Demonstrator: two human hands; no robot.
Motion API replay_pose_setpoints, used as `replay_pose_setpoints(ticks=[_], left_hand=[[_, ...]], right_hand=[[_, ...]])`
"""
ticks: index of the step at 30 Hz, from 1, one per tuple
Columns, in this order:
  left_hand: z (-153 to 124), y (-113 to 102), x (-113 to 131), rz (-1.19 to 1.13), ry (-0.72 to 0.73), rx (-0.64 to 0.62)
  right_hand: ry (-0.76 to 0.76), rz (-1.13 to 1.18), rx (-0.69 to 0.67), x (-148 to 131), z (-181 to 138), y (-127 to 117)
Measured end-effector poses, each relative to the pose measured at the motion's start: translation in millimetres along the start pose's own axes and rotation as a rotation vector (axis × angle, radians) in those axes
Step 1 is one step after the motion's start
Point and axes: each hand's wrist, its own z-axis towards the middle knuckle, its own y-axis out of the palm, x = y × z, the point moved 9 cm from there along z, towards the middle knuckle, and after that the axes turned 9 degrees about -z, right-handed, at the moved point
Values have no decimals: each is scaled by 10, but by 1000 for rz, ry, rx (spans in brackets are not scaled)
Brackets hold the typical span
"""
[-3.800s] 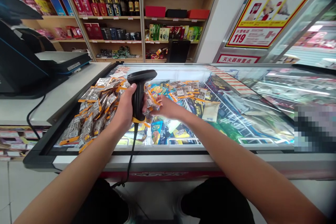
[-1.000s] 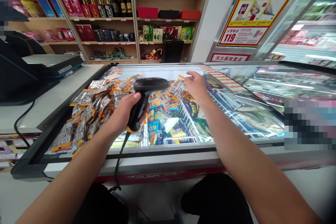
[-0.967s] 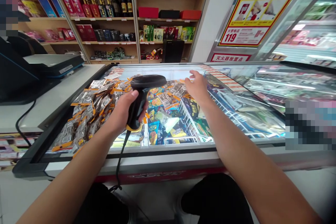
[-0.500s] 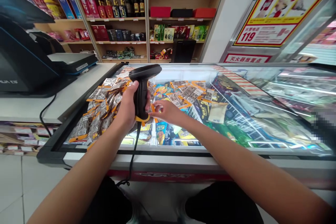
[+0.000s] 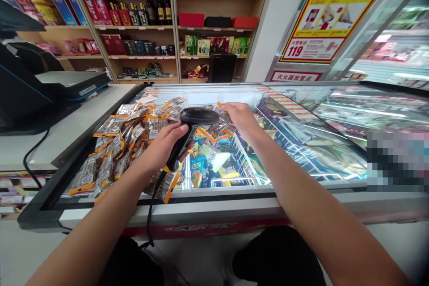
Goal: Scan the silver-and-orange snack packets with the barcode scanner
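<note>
dark bottles stand on wooden shelves left of a poster

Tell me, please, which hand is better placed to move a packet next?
Probably the right hand: its fingertips are at a packet's corner, while the left hand is wrapped around the scanner.

Poster, between one and two o'clock: big red "119", small "火警电话" above it. Red-edged sign, two o'clock: "灭火器放置点". Red strip, six o'clock: white letters, blurry. Orange-edged packs, nine o'clock: print too tiny.
</note>
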Motion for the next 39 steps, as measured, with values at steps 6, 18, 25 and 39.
replay_pose_setpoints(ticks=[6, 18, 25, 39], left_hand=[[-11, -6, -1, 44, 0, -13], [-22, -73, 132, -91, 132, 63], [-3, -337, 223, -244, 231, 330], [11, -279, 183, -221, 184, 293]], right_hand=[[-5, -58, -20, -56, -38, 5], [-28, -442, 184, -45, 61, -364], [-398, -565, 6, -491, -306, 210], [-90, -310, -488, -138, -627, 1070]])
